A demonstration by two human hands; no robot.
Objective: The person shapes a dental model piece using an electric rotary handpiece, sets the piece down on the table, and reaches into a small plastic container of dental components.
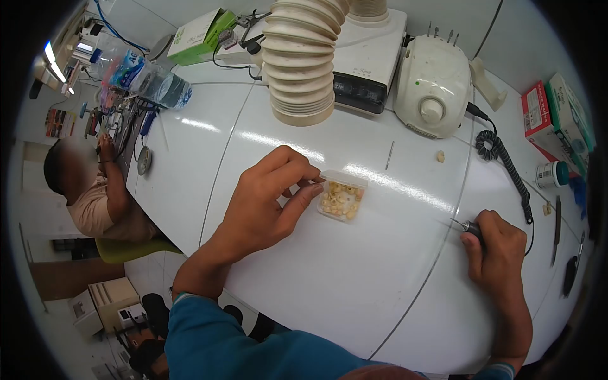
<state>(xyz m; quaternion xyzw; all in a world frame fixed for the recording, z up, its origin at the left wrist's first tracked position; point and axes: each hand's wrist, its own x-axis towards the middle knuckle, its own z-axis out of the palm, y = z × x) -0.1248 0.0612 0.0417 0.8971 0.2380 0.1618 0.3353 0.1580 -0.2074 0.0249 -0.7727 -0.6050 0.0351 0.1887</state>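
Observation:
A small clear box (342,196) with several yellowish tooth-like pieces lies on the white table. My left hand (269,190) is at its left edge, thumb and index finger pinched together by the box's upper left corner; whether they grip the box or something tiny is hidden. At the right, my right hand (497,253) is closed around a dark rotary handpiece (472,230), its thin tip pointing left toward the box. Above and between the hands lie a thin metal rod (389,155) and a single tooth-like piece (441,156).
A ribbed suction hose (297,69) hangs over the table's back. Behind stands a white control unit (434,85) with a coiled cable (506,164). Boxes (538,117), a jar (552,174) and tools (557,231) are at the right. A bottle (152,82) and a seated person (95,190) are left.

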